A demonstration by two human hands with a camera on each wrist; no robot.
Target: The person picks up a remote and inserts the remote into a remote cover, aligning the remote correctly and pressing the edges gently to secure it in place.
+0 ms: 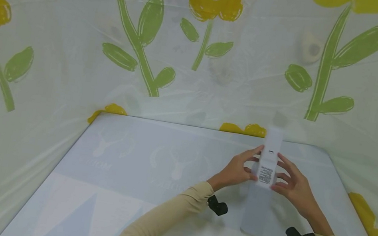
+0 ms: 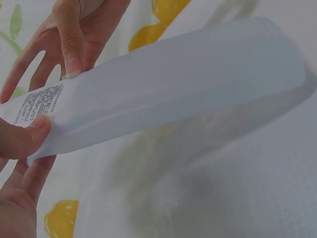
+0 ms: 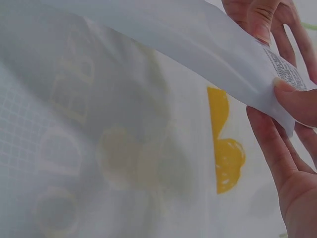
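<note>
A long, narrow white packet [image 1: 256, 210] is held between both hands, its far end raised and its near end sloping down towards the table. A block of dark print [image 1: 265, 175] marks its face, with a small dark mark above. My left hand [image 1: 238, 170] pinches the left edge, thumb [image 2: 29, 139] beside the print and fingers behind. The right hand [image 1: 294, 188] grips the opposite edge in the same way, its thumb [image 3: 292, 96] on the printed side. In the left wrist view, the packet's smooth lower part stretches out to the right, casting a shadow below.
The table [image 1: 118, 205] has a pale cover with faint deer-head prints and blue triangles. Behind and around it hangs a whitish curtain [image 1: 250, 94] with yellow flowers and green leaves. Black wrist devices [image 1: 218, 206] sit by both cuffs.
</note>
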